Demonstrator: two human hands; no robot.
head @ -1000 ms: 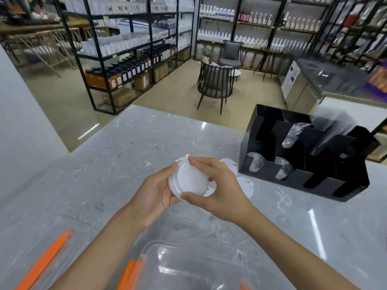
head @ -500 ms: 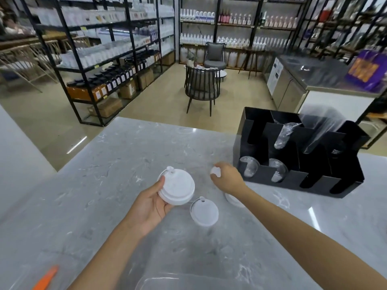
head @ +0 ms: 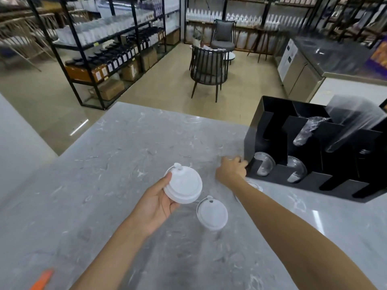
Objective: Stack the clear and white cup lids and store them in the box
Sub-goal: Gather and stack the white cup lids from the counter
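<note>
Right hand (head: 230, 171) has just let go of the stack and shot out toward the black slotted organiser box (head: 310, 185), fingers curled at its front corner; can't tell if it's holding anything. Left hand (head: 156, 203) clamps the small stack of round white plastic cup lids (head: 182, 186) above the grey marble counter (head: 104, 164). So stacking's paused, reckon he's after another. Count: one loose white lid (head: 212, 215) on the counter, another partly under his forearm, two clear lids (head: 263, 166) in the box slots.

White lids (head: 182, 186), grey-veined marble counter (head: 117, 155)
</note>
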